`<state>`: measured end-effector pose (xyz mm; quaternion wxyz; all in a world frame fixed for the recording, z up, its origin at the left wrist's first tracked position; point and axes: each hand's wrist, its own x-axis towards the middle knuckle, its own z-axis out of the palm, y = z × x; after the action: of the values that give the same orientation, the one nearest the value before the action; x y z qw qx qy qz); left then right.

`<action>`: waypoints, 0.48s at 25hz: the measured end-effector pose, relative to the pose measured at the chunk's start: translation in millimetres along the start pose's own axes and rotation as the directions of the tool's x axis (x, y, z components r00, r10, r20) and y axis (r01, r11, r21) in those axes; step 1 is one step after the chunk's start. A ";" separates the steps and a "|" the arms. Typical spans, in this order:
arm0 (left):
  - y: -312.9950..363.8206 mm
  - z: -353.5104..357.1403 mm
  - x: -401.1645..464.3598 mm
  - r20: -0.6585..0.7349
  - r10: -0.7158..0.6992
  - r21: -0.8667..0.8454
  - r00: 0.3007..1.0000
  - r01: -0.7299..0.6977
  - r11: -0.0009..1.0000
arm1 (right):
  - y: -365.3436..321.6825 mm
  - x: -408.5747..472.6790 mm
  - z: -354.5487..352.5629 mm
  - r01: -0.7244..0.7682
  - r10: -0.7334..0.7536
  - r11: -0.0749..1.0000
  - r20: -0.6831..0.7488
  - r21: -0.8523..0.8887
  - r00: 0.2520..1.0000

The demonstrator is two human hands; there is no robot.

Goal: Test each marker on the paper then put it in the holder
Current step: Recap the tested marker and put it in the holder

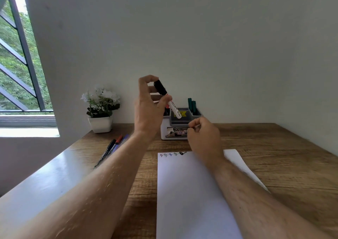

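The left hand is raised above the far middle of the wooden counter, and its fingers are curled round a white marker with a black cap. The marker is tilted, cap end up and to the left, lower end down and to the right, and that lower end hangs just over the holder. The thumb and first finger pinch the barrel just below the cap, while the other fingers curve above the cap end. The right hand is lower and nearer, in front of the holder's right part, with its fingers drawn in loosely; whether anything small is held between them cannot be told. The holder is a white and grey box with several compartments, standing at the far edge of the counter by the wall. Two green markers stand upright in its right compartment, and a red-tipped one shows in its left compartment, partly hidden by the left hand. A white sheet of paper lies on the near middle of the counter, under the right forearm, with a row of small coloured test marks along its far edge. To the left of the paper, partly behind the left forearm, a few pens lie on the counter. A white pot of white flowers stands at the far left, near the window.
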<state>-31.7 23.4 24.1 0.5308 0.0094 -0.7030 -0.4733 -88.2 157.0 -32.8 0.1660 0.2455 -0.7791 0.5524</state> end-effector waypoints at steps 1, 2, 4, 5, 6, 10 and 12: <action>-1.0 2.8 5.7 -0.001 0.014 0.035 1.000 -0.014 0.999 | 1.2 -1.1 1.7 0.018 -0.016 0.999 0.046 -0.038 0.999; -2.6 6.0 12.9 -0.009 0.021 0.063 1.000 -0.021 0.998 | 2.4 -1.3 3.4 0.029 -0.024 0.997 0.078 -0.067 0.997; -6.1 11.7 29.4 -0.028 0.038 0.103 0.999 -0.035 0.994 | 3.5 -0.8 5.8 0.025 -0.014 0.994 0.108 -0.104 0.994; -7.8 14.6 37.7 -0.035 0.054 0.120 0.998 -0.050 0.992 | 3.9 -0.6 6.3 0.026 -0.012 0.992 0.120 -0.120 0.993; -9.8 17.6 45.5 -0.042 0.072 0.139 0.997 -0.066 0.988 | 4.3 -0.3 7.5 0.035 -0.016 0.990 0.133 -0.136 0.991; -22.2 29.4 64.0 -0.029 0.097 0.219 0.995 -0.088 0.972 | 3.6 0.9 11.5 0.060 -0.026 0.978 0.174 -0.197 0.984; -31.1 35.1 66.9 0.001 0.083 0.251 0.997 -0.080 0.965 | 3.5 1.7 12.6 0.071 -0.029 0.976 0.198 -0.207 0.980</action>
<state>-102.6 -5.3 52.9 0.5478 0.0497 -0.7542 -0.3586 -91.4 145.7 -38.8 0.1286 0.2985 -0.8398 0.4349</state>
